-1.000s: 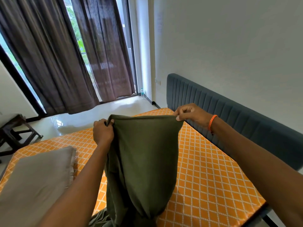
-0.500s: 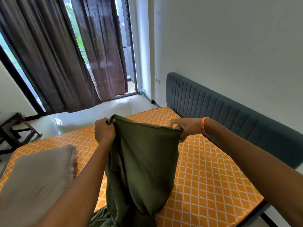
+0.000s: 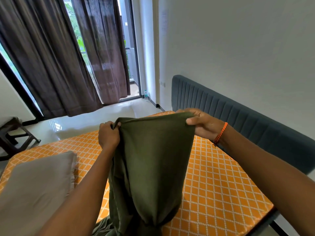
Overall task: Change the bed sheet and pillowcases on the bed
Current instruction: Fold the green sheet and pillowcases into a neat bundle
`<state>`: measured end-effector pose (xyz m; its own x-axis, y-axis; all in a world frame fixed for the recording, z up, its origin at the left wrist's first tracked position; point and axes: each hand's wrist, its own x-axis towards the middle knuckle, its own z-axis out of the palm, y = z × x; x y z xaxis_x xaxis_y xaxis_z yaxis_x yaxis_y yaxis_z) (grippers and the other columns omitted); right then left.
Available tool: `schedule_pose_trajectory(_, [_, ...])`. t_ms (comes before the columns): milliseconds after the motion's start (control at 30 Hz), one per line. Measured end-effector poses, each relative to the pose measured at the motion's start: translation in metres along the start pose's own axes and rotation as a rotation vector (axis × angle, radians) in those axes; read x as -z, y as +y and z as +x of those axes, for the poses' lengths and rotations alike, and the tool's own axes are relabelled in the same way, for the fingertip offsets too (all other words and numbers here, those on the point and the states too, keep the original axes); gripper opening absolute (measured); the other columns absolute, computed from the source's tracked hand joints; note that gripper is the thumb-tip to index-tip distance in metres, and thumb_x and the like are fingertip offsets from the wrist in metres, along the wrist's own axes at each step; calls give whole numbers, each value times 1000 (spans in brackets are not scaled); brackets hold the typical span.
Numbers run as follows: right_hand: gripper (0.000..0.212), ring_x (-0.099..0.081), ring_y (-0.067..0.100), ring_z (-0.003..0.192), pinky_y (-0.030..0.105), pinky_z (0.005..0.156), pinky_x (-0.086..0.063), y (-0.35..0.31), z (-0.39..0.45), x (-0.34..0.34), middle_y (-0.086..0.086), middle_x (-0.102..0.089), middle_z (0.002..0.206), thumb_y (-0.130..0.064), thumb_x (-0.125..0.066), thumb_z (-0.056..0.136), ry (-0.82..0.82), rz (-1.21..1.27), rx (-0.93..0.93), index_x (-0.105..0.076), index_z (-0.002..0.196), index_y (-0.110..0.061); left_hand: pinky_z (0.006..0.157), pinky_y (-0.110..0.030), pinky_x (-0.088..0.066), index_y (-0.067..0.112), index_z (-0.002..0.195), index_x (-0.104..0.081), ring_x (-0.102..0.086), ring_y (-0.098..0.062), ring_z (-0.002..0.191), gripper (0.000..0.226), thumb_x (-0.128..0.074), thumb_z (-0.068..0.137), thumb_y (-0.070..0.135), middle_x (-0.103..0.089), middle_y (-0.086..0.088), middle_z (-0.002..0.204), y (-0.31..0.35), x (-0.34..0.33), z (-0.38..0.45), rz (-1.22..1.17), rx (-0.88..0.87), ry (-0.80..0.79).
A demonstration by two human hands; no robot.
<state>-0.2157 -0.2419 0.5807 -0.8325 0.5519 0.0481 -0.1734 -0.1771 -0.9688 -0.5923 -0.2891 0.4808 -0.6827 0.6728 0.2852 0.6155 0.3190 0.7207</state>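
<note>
Left hand (image 3: 108,136) and right hand (image 3: 202,124) pinch olive sheet (image 3: 153,159) edge over mattress (image 3: 213,184); spread wide, find corner first.

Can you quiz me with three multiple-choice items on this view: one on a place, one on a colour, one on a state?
1. Where does the grey pillow lie?
A. on the mattress, left of the arms
B. on the floor by the curtains
C. against the headboard

2. What colour is the cloth being held up?
A. white
B. olive green
C. orange

3. How is the cloth held?
A. draped over one forearm
B. lying loose, untouched
C. gripped at its top edge by both hands

Answers: 1 A, it rests on the orange mattress at the left. 2 B, it shows dark green. 3 C, the left hand and right hand each pinch an upper corner.
</note>
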Motion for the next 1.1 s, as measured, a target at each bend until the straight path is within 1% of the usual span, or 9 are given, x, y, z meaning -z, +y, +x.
schedule_pose_trajectory(133, [50,-59,30,112,46,101,-53,-15,-2,10,15,-62,113,-32,-89,77,-23,76,-116,-65,111,-5,69,-39,-49,14,87,-62,-57,-29,78,32,-59,105,40,-57,-10,99,2,1,2,-13,-24,13])
schedule_pose_trajectory(200, [44,-64,30,107,42,95,-55,-23,2,9,12,-69,107,-47,-76,88,-35,-309,-300,-72,106,-7,71,-41,-53,14,88,-63,-58,-30,78,32,-59,105,40,-57,-10,98,1,1,3,-8,-31,8])
schedule_pose_trajectory(300, [42,-62,33,119,52,106,-50,-32,11,10,6,-74,114,-58,-58,93,-30,-929,-523,-80,104,-23,69,-44,-52,14,84,-63,-56,-31,77,33,-59,105,40,-55,-9,96,1,-2,1,31,-57,-8])
schedule_pose_trajectory(433, [39,-61,35,108,56,100,-49,-36,10,19,18,-70,114,-47,-64,99,-117,-859,-408,-77,113,-13,62,-38,-38,12,76,-56,-53,-33,74,40,-60,103,40,-52,-10,92,-1,-5,1,33,-37,1])
schedule_pose_trajectory(567, [29,-56,13,80,25,74,-49,-41,6,21,3,-62,84,-34,-60,100,-20,-631,-193,-72,88,-11,64,-41,-47,15,76,-58,-55,-32,74,37,-59,103,41,-56,-10,93,-11,-3,5,19,0,4])
schedule_pose_trajectory(733, [37,-61,22,94,34,88,-52,-34,12,16,9,-63,92,-44,-76,88,-138,-374,-123,-68,91,-8,62,-37,-39,13,77,-58,-53,-31,72,38,-60,104,39,-53,-9,92,0,-8,2,25,-51,-5])
schedule_pose_trajectory(833, [41,-52,19,77,29,74,-49,-33,20,3,10,-52,75,-39,-80,85,-258,-402,-150,-59,77,-6,61,-36,-37,13,78,-58,-53,-31,73,36,-59,104,38,-53,-9,93,3,-10,2,45,-60,-17])
schedule_pose_trajectory(1000, [25,-56,13,73,27,66,-49,-49,25,-8,-3,-60,76,2,-70,89,-337,-615,-233,-49,78,-7,62,-37,-43,15,79,-61,-56,-30,74,35,-59,104,40,-57,-9,93,-5,-14,4,47,-58,-21])
schedule_pose_trajectory(1100, [14,-61,20,76,27,59,-45,-59,29,2,-3,-70,88,-18,-81,88,-202,-951,-388,-68,90,-21,63,-39,-48,17,80,-61,-56,-30,73,35,-58,104,41,-56,-8,93,-10,-14,5,53,-45,-25])
